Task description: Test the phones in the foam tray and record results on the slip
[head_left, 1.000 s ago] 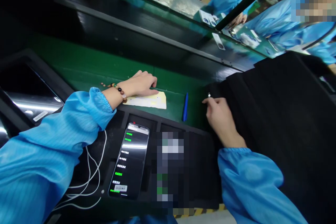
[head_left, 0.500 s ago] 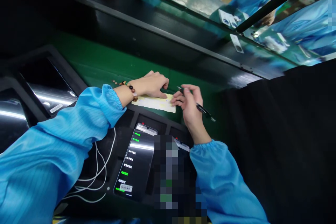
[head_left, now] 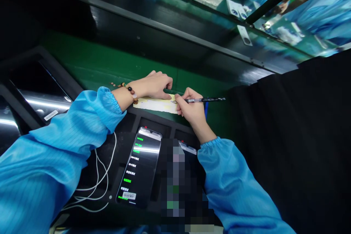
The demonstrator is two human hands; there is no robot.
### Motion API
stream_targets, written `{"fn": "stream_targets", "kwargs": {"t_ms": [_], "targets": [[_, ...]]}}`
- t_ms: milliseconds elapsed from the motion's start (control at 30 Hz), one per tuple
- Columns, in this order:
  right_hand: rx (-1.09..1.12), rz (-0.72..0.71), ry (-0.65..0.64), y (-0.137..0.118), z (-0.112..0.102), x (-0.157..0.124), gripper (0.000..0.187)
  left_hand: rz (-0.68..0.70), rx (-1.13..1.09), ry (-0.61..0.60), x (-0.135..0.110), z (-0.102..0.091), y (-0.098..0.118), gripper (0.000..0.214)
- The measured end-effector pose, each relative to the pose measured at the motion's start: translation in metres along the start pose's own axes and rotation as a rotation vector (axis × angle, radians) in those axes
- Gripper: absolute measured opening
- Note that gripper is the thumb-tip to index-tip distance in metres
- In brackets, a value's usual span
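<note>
A pale yellow and white paper strip [head_left: 156, 105] lies on the green surface, just beyond the black foam tray. Over its far edge rests my left hand [head_left: 157, 86], thumb stretched along the paper and apart from the curled fingers, with nothing held. My right hand [head_left: 192, 106] is closed round a black and clear pen [head_left: 205, 99]. The pen's tip points left at the paper's right part, close to my left thumb; whether it touches the paper I cannot tell. A beaded bracelet [head_left: 132, 93] circles my left wrist.
A lit phone [head_left: 139, 168] with a green and white text list sits in the foam tray [head_left: 128, 124]. Beside it a second phone [head_left: 188, 147] is partly pixelated. White cables [head_left: 106, 170] loop at left, near dark-screened devices [head_left: 41, 87]. Black curtain hangs right; blue-sleeved people are beyond the ledge.
My right hand has turned the pen from pointing away behind the fingers to a writing grip, tip at the paper. My left hand stays on the strip. The view has shifted slightly.
</note>
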State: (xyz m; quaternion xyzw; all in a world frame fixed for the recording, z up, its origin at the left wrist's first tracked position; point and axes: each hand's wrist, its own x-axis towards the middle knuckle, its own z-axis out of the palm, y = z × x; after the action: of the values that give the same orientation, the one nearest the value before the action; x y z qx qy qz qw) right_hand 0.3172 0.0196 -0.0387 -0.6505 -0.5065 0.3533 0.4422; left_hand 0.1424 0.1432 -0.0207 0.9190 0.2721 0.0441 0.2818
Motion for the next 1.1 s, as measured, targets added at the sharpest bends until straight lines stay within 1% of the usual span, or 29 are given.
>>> {"fn": "stream_targets", "kwargs": {"t_ms": [200,333,700,900,1100], "targets": [[-0.029,-0.001,-0.022,-0.0006,0.0008,-0.0018,0.031,-0.016,0.005,-0.009,0.0012,0.0005,0.0005,0.038],[-0.058,-0.033,-0.022,-0.0018,0.0025,-0.0022,0.027,-0.016,0.008,0.001,0.0032,0.0023,-0.0007,0.039],[-0.044,-0.034,-0.015,-0.0026,0.0026,-0.0019,0.026,-0.013,0.015,-0.004,0.0021,0.0011,0.0000,0.038],[-0.012,-0.026,0.027,-0.0016,0.0033,0.0009,0.031,-0.016,0.020,-0.008,0.0017,0.0005,0.0014,0.040],[-0.049,-0.025,0.020,-0.0025,0.0044,0.0015,0.033,-0.014,0.015,-0.001,0.0021,0.0010,0.0008,0.040]]}}
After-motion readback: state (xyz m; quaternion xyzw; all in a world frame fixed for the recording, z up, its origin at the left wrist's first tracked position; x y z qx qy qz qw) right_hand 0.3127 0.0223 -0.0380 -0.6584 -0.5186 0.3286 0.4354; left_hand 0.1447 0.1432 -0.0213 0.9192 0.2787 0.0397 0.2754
